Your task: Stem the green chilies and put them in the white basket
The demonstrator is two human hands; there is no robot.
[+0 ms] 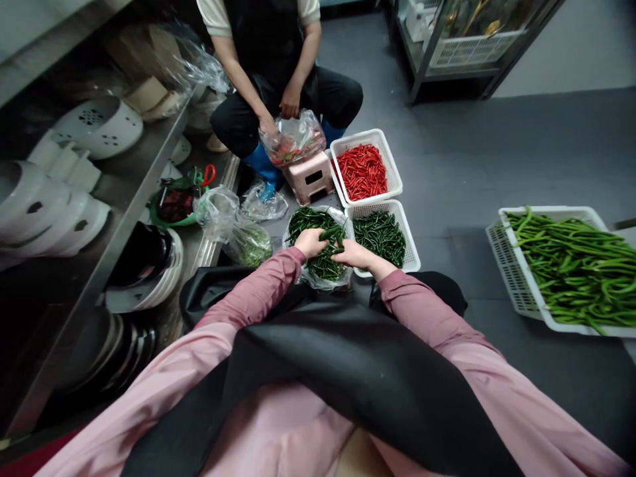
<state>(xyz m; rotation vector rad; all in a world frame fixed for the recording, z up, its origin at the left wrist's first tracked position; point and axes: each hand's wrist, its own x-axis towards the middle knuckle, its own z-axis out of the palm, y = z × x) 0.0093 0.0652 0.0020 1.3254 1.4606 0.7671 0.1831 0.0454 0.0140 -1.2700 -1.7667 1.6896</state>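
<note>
Both my hands are over a plastic-lined container of green chili peppers (318, 262) in front of my knees. My left hand (311, 243) is closed round some green chilies (328, 234), which stick out toward the right. My right hand (355, 255) reaches in from the other side with thumb and fingers pinched at a green chili. Just right of it stands a white basket of green chilies (380, 238). Behind that is another white basket (392, 165), filled with red chilies (362, 173).
Opposite me a person (278, 79) sits with hands in a clear bag of red chilies (293, 142) on a pink stool (311, 177). A crate of long green peppers (524, 278) stands at right. Steel shelving (134, 192) with dishes runs along the left. A bag of greens (251, 244) lies nearby.
</note>
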